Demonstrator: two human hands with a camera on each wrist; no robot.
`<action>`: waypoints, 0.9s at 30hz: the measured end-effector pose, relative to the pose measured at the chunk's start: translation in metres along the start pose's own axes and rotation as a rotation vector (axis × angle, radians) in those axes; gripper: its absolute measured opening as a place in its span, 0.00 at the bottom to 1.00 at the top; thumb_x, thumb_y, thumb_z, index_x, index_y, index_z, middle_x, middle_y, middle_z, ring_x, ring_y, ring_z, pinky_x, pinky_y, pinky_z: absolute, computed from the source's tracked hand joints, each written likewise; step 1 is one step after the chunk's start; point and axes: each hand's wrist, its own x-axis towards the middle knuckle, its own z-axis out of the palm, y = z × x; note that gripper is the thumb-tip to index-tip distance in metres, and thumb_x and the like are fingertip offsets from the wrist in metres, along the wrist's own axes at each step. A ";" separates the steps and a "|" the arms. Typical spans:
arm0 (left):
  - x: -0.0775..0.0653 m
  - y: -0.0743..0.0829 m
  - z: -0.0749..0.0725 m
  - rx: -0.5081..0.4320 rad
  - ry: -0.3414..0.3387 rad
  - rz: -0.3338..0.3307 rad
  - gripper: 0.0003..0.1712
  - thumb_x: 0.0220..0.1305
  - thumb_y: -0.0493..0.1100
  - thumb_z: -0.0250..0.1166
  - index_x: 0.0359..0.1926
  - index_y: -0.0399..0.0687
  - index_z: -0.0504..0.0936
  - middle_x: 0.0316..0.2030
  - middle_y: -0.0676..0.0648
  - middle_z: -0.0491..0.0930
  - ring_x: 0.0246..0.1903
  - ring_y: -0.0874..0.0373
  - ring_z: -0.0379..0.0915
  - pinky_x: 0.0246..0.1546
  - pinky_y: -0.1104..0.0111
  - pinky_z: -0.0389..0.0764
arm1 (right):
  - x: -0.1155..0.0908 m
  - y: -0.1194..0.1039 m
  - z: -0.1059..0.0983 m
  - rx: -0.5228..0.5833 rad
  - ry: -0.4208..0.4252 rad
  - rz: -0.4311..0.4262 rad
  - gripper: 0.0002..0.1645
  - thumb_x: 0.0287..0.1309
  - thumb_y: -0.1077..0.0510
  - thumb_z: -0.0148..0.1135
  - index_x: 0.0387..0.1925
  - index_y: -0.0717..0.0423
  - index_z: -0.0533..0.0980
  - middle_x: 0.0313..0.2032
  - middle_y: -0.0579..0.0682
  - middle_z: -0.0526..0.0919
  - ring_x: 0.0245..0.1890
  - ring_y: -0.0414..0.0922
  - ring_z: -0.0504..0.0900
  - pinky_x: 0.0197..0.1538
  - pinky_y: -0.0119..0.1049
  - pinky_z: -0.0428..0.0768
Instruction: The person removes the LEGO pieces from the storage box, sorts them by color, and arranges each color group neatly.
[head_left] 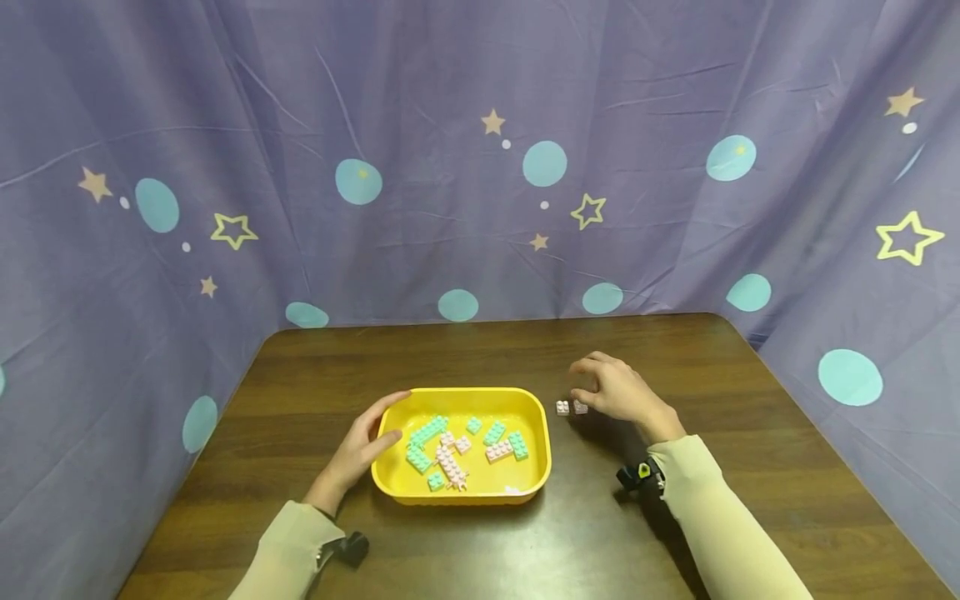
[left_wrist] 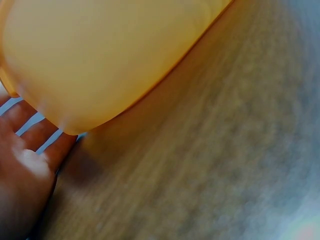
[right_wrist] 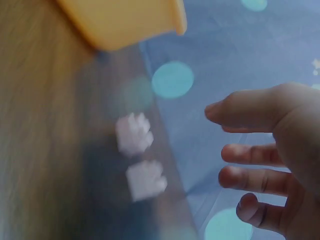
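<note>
A yellow plastic tray (head_left: 465, 498) holds several mint-green toy bricks (head_left: 494, 432) and pale pink ones (head_left: 450, 467). My left hand (head_left: 356, 454) grips its left end, thumb over the rim and fingers along the outer wall. In the left wrist view, that hand's fingers (left_wrist: 40, 135) lie against the tray's side (left_wrist: 110, 65). Two small pale pink bricks sit on the table right of the tray, a left one (head_left: 562, 408) and a right one (head_left: 581, 407). Above them hovers my right hand (head_left: 617, 390), fingers loosely bent and apart from the bricks (right_wrist: 146, 181), holding nothing.
The brown wooden table (head_left: 465, 558) carries the tray near its middle. A purple curtain (head_left: 465, 167) with stars and dots hangs behind the table and along both sides. Dark wrist cameras sit on the left wrist (head_left: 351, 549) and right wrist (head_left: 637, 476).
</note>
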 end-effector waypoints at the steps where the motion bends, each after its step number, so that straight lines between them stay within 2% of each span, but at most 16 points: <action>1: -0.001 0.000 0.000 0.002 0.001 0.002 0.32 0.64 0.28 0.56 0.69 0.33 0.62 0.67 0.29 0.62 0.60 0.49 0.67 0.56 0.72 0.73 | 0.003 -0.004 -0.001 0.014 0.013 -0.013 0.20 0.50 0.53 0.72 0.46 0.53 0.82 0.42 0.49 0.83 0.27 0.39 0.75 0.30 0.33 0.74; 7: -0.003 0.003 0.000 0.006 -0.004 0.007 0.32 0.64 0.27 0.56 0.69 0.31 0.61 0.67 0.27 0.61 0.60 0.48 0.67 0.56 0.72 0.74 | 0.021 -0.038 -0.006 0.071 0.047 -0.089 0.17 0.53 0.52 0.70 0.46 0.49 0.81 0.41 0.44 0.82 0.26 0.36 0.73 0.30 0.30 0.74; 12: 0.000 0.000 0.000 0.016 0.003 -0.004 0.32 0.65 0.28 0.56 0.69 0.33 0.62 0.67 0.30 0.62 0.61 0.46 0.66 0.58 0.73 0.72 | 0.041 -0.069 -0.006 0.091 0.026 -0.151 0.17 0.55 0.52 0.69 0.47 0.48 0.81 0.43 0.44 0.82 0.24 0.33 0.72 0.29 0.29 0.74; 19: 0.001 -0.003 -0.001 0.017 0.008 -0.017 0.32 0.64 0.29 0.57 0.69 0.35 0.63 0.68 0.32 0.63 0.62 0.40 0.64 0.59 0.74 0.70 | 0.061 -0.113 0.004 0.092 -0.050 -0.225 0.16 0.58 0.49 0.66 0.48 0.47 0.81 0.44 0.43 0.83 0.25 0.33 0.75 0.30 0.27 0.74; 27: 0.003 -0.001 -0.005 0.034 0.008 -0.017 0.33 0.63 0.26 0.57 0.69 0.33 0.62 0.67 0.31 0.63 0.61 0.37 0.64 0.57 0.74 0.72 | 0.079 -0.150 0.023 0.107 -0.147 -0.287 0.18 0.59 0.50 0.65 0.50 0.47 0.81 0.44 0.46 0.84 0.26 0.37 0.76 0.27 0.28 0.73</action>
